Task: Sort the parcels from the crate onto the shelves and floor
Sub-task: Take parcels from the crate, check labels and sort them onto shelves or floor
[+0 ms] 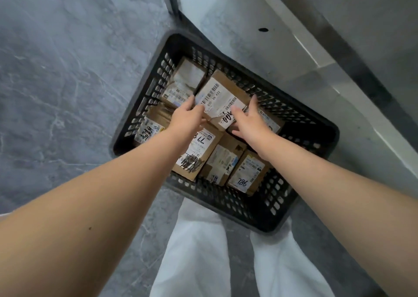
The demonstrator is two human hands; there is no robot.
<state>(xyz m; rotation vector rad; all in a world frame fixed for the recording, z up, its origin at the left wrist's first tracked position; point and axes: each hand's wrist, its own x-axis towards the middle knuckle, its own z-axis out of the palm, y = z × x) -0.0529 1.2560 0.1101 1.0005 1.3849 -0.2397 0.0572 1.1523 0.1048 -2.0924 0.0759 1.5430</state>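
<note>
Forearms (101,206) reach into the black crate (226,198) on the grey floor (56,70).
My left hand (187,116) grips the top parcel (222,95) at its left edge; my right hand (248,121), fingers spread straight, presses its right end.

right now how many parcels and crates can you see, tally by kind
black slotted plastic crate: 1
brown cardboard parcels with white labels: 7 showing, all inside it
total: 8
</note>
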